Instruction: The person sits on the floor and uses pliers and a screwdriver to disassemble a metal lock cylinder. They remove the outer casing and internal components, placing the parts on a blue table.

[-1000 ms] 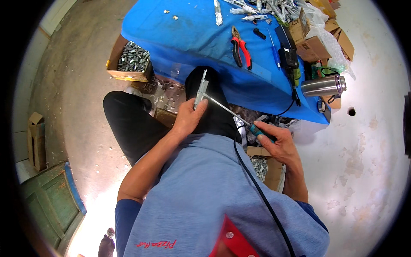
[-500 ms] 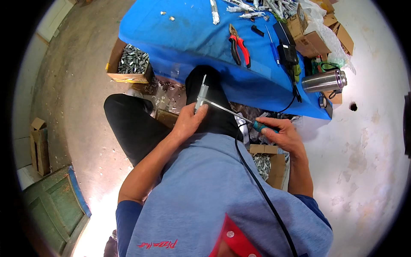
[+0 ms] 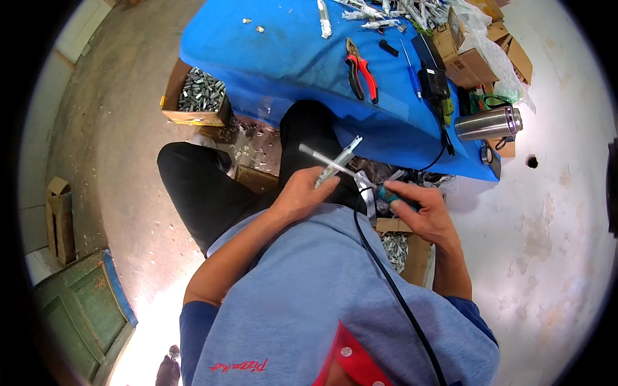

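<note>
Above my right thigh, my left hand point(image 3: 304, 195) grips a slim grey-white metal piece point(image 3: 342, 159), pinched between thumb and fingers near its lower end. The piece slants up to the right. In my right hand point(image 3: 421, 209) is a screwdriver point(image 3: 388, 193) with a teal handle. Its long shaft, smeared by motion, points left and crosses the metal piece just above my left fingers. Whether the shaft touches the piece I cannot tell. A black cable runs down over my shirt, close by the screwdriver.
On the blue-covered table point(image 3: 277, 58) lie red-and-black pliers point(image 3: 362, 71), a blue screwdriver point(image 3: 412, 72), a black adapter point(image 3: 432, 82) and a pile of silvery pieces point(image 3: 421, 11). A steel flask point(image 3: 487, 123) is at its right edge. Boxes of metal parts point(image 3: 201, 93) stand lower.
The metal piece in my left hand has shifted right and tilted from nearly upright to slanting right. The screwdriver's shaft now crosses over it, its end farther left. My left hand moved slightly right.
</note>
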{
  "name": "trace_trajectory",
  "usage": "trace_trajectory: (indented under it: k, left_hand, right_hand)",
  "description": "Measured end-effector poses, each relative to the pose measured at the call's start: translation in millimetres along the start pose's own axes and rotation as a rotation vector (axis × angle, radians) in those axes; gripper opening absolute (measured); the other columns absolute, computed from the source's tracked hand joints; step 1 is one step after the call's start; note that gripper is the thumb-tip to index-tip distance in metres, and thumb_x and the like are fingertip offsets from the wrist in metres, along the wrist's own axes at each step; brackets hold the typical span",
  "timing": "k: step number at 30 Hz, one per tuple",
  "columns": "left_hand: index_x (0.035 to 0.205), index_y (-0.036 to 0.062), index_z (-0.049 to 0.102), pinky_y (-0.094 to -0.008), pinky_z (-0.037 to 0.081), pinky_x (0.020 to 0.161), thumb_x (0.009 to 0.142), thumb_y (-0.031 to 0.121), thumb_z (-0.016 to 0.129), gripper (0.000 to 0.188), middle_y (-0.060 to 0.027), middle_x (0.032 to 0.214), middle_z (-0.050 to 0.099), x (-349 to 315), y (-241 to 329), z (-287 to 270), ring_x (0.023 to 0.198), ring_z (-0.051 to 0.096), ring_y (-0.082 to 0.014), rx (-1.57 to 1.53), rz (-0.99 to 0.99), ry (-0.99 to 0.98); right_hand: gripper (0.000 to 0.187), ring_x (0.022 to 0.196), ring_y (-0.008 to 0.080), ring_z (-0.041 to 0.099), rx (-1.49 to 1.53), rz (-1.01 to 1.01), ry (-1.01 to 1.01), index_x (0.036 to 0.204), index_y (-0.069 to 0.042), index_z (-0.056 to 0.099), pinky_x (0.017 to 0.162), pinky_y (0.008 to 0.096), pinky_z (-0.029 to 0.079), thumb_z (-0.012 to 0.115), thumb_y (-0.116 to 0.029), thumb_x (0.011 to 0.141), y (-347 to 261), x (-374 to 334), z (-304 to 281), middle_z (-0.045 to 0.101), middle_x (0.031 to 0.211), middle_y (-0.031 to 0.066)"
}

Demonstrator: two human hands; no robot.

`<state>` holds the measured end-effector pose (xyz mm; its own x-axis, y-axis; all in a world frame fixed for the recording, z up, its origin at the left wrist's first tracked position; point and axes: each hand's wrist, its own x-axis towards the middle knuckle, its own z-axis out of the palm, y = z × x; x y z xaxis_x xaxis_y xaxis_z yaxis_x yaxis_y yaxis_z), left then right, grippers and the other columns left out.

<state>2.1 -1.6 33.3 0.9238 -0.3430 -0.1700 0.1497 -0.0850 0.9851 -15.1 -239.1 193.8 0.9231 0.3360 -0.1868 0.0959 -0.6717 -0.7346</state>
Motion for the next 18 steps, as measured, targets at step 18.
trace_trajectory:
  k: [18]
  left_hand:
    - [0.077,0.0146,0.044,-0.0279,0.028,0.043,0.094,0.042,0.06,0.036,0.0052,0.058,0.035,116.8,22.1,-64.7,0.043,0.031,-0.0084,-0.442,-0.166,0.244]
  right_hand:
    - [0.038,0.081,0.0087,0.056,0.128,-0.013,0.159,0.126,-0.002,0.059,0.073,0.0244,0.048,0.06,-0.01,0.089,15.4,62.7,-19.6,0.065,0.112,0.0071]
